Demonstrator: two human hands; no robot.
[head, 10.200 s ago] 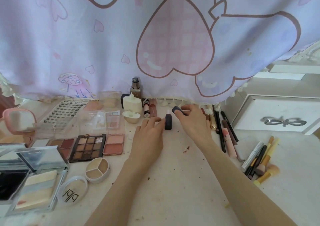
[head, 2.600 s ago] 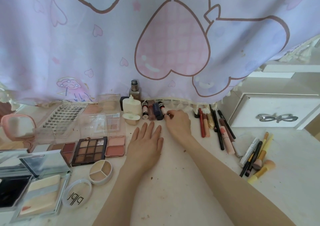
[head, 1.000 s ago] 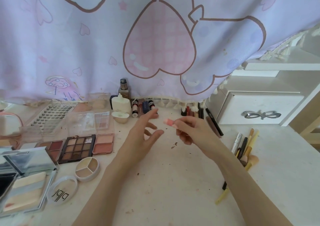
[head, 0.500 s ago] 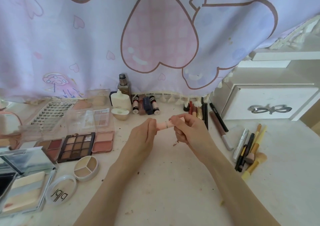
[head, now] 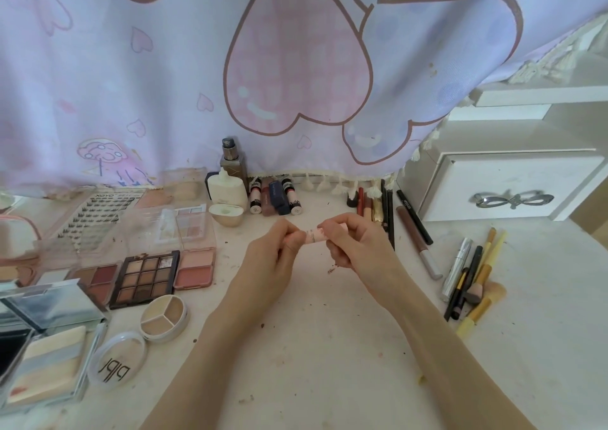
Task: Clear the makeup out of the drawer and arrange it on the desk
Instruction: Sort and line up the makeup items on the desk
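Head view: the left hand (head: 273, 258) and right hand (head: 353, 248) are each pinching one end of a pink tube (head: 312, 235) above the table (head: 329, 347), fingers curled round it. Four small tubes (head: 274, 196) are lying behind, one drawer (head: 506, 186) sitting right.

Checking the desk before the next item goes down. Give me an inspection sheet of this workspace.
Surface: white desk, speckled with brown crumbs.
Job's things: pink tube held over the desk; small tubes lined up at the back; eyeshadow palette and compacts at the left; pencils at the back right; brushes piled at the right.
Clutter: lash tray and clear cases at the left.
Grippers: left hand and right hand each pinch one end of the pink tube.
Cables: nothing seen.
Surroundings: patterned curtain hanging behind; white drawer with a bow handle, closed, at the right.
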